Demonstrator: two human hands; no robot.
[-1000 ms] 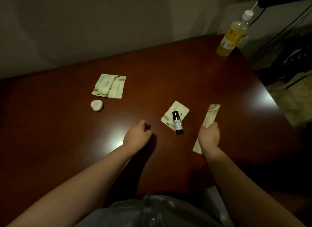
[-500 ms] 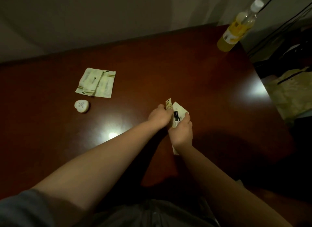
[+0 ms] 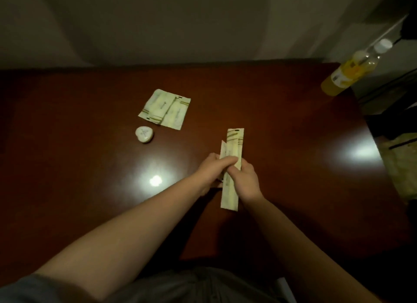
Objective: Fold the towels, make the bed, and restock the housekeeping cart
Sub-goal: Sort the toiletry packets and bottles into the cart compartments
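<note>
Sachets (image 3: 234, 140), green-striped, in hands, left hand (image 3: 212, 167) and right hand (image 3: 247, 182); print illegible

A bottle (image 3: 353, 70) of yellow liquid stands at the bench's (image 3: 282, 104) far right corner. A plain wall (image 3: 158, 20) rises behind.

Glossy red-brown table (image 3: 293, 122), two overlapping pale sachets (image 3: 164, 108) toward its far edge, small white heart-shaped soap (image 3: 144, 134) just beside them, yellow drink bottle (image 3: 352, 72) at the far right corner.

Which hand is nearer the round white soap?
Left. The left hand is right of the round white soap, apart from it; the right hand is farther right. Both grip the long packet.
</note>
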